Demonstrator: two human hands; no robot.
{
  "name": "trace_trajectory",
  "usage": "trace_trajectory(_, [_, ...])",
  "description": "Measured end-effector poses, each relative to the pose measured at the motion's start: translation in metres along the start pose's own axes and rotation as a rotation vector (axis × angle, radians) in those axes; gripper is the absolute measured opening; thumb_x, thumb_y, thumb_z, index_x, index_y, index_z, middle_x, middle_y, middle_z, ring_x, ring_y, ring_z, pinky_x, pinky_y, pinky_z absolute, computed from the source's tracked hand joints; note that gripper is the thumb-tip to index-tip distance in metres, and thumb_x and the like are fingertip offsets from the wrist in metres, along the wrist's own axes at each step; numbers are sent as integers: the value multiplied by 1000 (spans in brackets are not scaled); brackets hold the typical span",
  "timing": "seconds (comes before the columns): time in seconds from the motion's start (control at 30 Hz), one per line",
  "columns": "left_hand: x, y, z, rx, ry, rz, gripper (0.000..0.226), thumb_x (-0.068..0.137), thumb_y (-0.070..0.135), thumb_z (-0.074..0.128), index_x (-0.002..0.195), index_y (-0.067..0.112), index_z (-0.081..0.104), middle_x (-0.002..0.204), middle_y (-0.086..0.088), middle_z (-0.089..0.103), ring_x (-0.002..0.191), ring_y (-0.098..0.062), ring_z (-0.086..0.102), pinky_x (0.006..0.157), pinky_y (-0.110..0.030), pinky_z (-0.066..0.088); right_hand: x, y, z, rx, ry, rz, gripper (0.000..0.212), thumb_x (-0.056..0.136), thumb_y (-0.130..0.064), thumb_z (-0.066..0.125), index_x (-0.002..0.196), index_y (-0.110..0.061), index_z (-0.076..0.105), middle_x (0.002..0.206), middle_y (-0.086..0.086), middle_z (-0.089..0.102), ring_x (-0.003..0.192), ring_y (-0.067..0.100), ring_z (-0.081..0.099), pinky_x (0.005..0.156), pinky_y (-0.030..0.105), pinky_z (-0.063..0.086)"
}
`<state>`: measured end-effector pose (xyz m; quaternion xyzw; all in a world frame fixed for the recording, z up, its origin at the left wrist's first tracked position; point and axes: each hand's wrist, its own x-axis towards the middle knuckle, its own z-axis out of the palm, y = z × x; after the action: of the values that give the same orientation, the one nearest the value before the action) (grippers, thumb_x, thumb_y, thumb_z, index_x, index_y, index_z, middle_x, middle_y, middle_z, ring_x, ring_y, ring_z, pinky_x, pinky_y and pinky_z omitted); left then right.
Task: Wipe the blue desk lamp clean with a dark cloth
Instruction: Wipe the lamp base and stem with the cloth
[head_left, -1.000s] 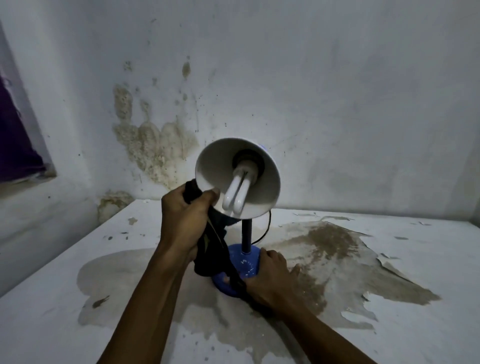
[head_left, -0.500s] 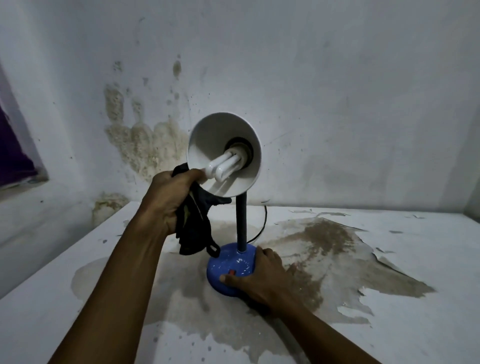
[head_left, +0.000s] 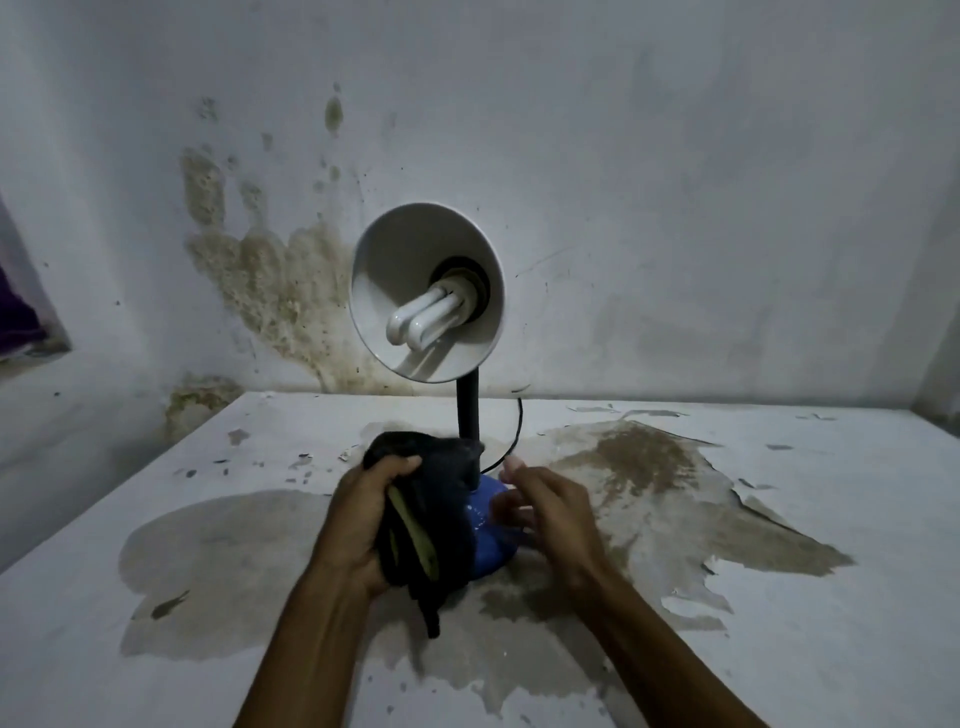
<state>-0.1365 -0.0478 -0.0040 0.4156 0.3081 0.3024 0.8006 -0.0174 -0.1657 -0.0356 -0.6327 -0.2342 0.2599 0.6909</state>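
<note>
Gripping the dark cloth (head_left: 426, 514) in a bunched wad, the left hand (head_left: 363, 519) has fingers curled round it, w/ the cloth draped against the left side of the blue lamp base (head_left: 491, 525). The desk lamp (head_left: 428, 293) stands upright mid-table near the back wall, shade tilted toward the camera, bulb (head_left: 428, 317) showing. Right of the base the right hand (head_left: 545, 509) hovers, fingers loosely spread, holding nothing; it's blurred, so contact w/ the base is prob. none but can't be sure. Step in hand looks like the base wipe. Next move calls for the right hand to steady the base while the cloth rubs round it. Hidden: the base's left half behind the cloth, the shade's blue outside, most of the cord (head_left: 514, 431).
</note>
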Motion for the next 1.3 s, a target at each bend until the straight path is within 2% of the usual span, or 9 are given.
trace_trajectory(0.07, [0,-14,16,-106,-63,-108,36,92,18,51,111,-2,73,102,-26,73,79,-37,72,77,-42,55,-13,-15,3,324,-224,229,53,86,-54,56,98,-6,74,88,11,73,79,25,69,73,36,54])
trace_trajectory(0.13, [-1,-24,34,-213,-126,-102,35,93,16,51,118,0,69,104,-23,74,80,-34,73,70,-37,57,-25,-19,5,543,-398,299,65,80,-59,64,118,-7,73,120,16,70,106,33,68,99,50,50])
trace_trajectory(0.23, [0,-33,53,-124,-128,72,25,92,6,55,112,1,70,98,-21,76,81,-33,75,63,-32,59,-24,-19,0,726,-395,287,70,75,-48,79,128,-4,66,134,22,62,125,37,58,114,52,37])
trace_trajectory(0.43, [12,-38,62,506,-54,578,4,81,28,73,83,28,76,112,-4,67,103,-19,68,86,-30,57,-2,-21,-9,607,-138,260,43,93,-34,63,127,-7,65,120,20,70,113,36,67,101,49,51])
trace_trajectory(0.53, [15,-28,50,639,-125,563,4,80,37,78,77,36,77,100,7,71,97,-9,69,82,-24,56,7,-25,-13,566,-44,254,28,95,-16,62,119,-2,68,110,23,73,102,39,70,81,44,60])
trace_trajectory(0.67, [26,-14,21,747,93,537,52,64,60,76,100,23,70,104,5,71,107,-16,63,90,-33,51,29,-28,-21,561,119,256,26,90,-9,67,115,-2,69,104,23,74,92,38,72,75,43,61])
trace_trajectory(0.8, [45,-16,-5,1126,205,321,117,50,57,91,147,21,36,148,-6,44,136,-28,42,105,-44,44,46,-38,-25,316,323,-5,19,87,-3,70,90,-22,70,93,10,75,90,31,72,81,44,60])
trace_trajectory(0.93, [54,-40,-5,1465,63,190,157,29,82,80,156,19,14,162,-4,23,147,-27,25,115,-44,35,53,-54,-7,-134,487,-379,21,85,-9,63,91,-28,69,83,-6,71,82,18,68,77,43,58])
trace_trajectory(1.3, [88,-63,-9,1789,63,313,138,20,108,35,134,31,44,133,5,55,120,-18,51,104,-35,42,76,-43,59,-351,511,-895,47,86,-6,60,131,-19,65,124,2,68,100,23,67,76,42,57])
